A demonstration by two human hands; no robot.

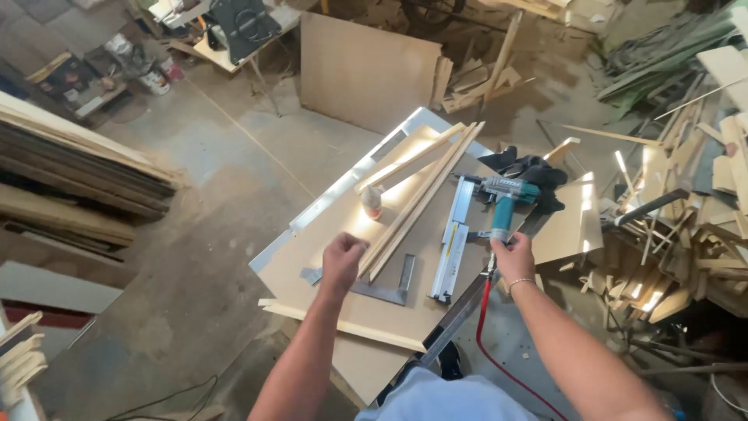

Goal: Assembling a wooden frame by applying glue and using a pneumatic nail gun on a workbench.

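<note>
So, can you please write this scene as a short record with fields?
place: wood workshop, board used as worktop
left hand: closed on ends of wood strips
right hand: grips handle of teal nail gun
hose: red hose hangs under the nail gun
square: metal square lies flat by left hand
bottle: small bottle stands beside strips
around: scrap wood piled at right

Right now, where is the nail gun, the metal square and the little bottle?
nail gun [502,195], head view, on its teal body above the handle.
metal square [393,293], head view, on its corner.
little bottle [372,204], head view, on its side, standing on the board.
</note>
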